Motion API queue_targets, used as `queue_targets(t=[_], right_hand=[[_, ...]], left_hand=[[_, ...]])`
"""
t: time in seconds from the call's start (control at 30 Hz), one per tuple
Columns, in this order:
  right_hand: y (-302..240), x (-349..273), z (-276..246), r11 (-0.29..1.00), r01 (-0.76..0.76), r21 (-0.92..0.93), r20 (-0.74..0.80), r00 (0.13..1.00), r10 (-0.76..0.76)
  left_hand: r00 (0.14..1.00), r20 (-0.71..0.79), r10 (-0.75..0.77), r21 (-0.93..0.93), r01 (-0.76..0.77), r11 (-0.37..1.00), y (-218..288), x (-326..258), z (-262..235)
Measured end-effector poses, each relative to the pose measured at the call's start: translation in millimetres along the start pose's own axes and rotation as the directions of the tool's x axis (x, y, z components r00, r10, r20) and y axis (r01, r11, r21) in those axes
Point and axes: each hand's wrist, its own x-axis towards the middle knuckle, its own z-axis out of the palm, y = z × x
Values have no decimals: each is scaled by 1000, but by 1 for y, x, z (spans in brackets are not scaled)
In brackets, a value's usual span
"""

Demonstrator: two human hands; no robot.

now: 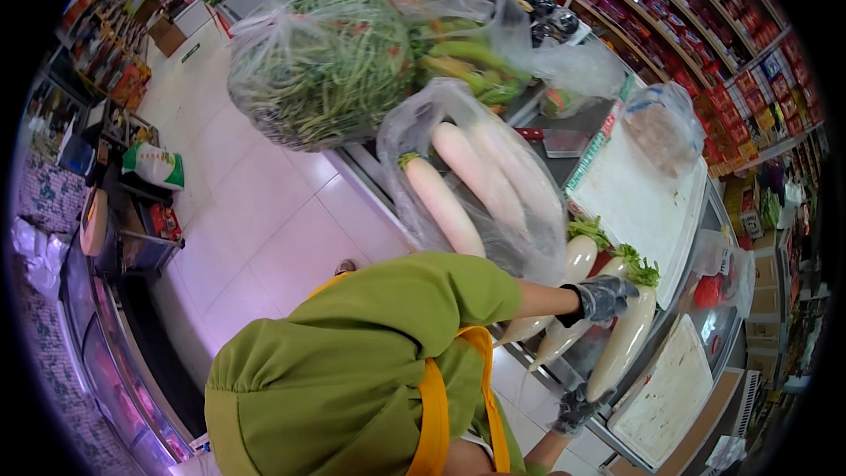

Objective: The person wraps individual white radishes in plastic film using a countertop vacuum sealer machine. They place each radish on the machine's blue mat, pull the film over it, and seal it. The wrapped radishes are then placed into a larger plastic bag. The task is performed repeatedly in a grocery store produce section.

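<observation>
A white radish (pixel 621 348) with a green leafy top lies slantwise between my hands, at the near edge of the counter. My left hand (pixel 604 298), in a dark glove, has its fingers closed at the leafy end. The radish's lower tip rests in my right hand (pixel 579 410), gloved the same way, its fingers curled around it and partly hidden. Beside this one lie other white radishes (pixel 561 341), their green tops toward the cutting board. A clear plastic bag (pixel 538 256) holds several larger white radishes (pixel 480 172).
A large bag of green beans (pixel 322 62) stands beyond, next to bagged green vegetables (pixel 476 62). A knife (pixel 564 143) lies by the white cutting board (pixel 648 203), which bears a plastic bag (pixel 665 128). Another white board (pixel 663 392) lies lower right. Stocked shelves (pixel 670 0) line the back.
</observation>
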Motion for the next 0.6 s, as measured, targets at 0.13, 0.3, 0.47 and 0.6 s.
queue_targets(t=[0.13,0.3,0.47,0.6], right_hand=[[3,14,20,977,72,-200,-179,978,-109],[18,46,-44,679,438,-589,-165,758,-631],[0,31,20,-327,-175,-929,262,314,-912],[146,53,192,-618,401,-676,728,495,-475]], left_hand=[[920,169,353,257,-387,886,56,-103,-55],[847,-37,530,813,-283,509,39,-207,-215],[938,-27,345,989,-24,143,26,-277,-308],[890,-32,454,987,-43,154,-6,-284,-331]])
